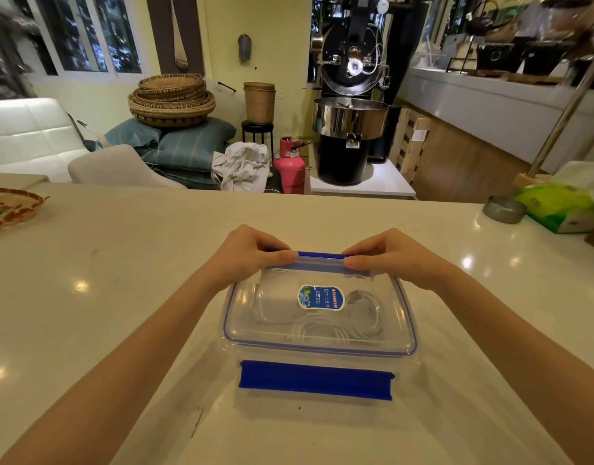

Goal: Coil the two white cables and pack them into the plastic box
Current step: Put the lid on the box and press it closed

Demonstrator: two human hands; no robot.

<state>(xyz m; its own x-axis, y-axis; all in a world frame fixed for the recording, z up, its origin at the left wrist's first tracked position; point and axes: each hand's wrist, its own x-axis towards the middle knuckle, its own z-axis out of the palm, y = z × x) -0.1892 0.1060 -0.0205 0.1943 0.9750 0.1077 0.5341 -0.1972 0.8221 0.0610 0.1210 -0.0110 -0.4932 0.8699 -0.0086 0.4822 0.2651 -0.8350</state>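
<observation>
A clear plastic box [403, 360] with a blue-trimmed lid [275, 327] stands on the white counter in front of me. Coiled white cables [322, 330] show through the lid, lying inside the box. A blue and white sticker [320, 297] sits on the lid's middle. My left hand [252, 255] and my right hand [386, 256] both grip the blue clasp [319, 258] on the far side, thumbs on top and fingers curled over its edge. The blue clasp [315, 379] on the near side hangs down flat against the box's front.
A woven tray [10, 206] lies at the counter's left edge. At the far right are a grey metal dish [503, 209] and a green tissue pack [557, 206]. Beyond the counter stand chairs, baskets, a pink gas cylinder [289, 166] and a black roasting machine [351, 95].
</observation>
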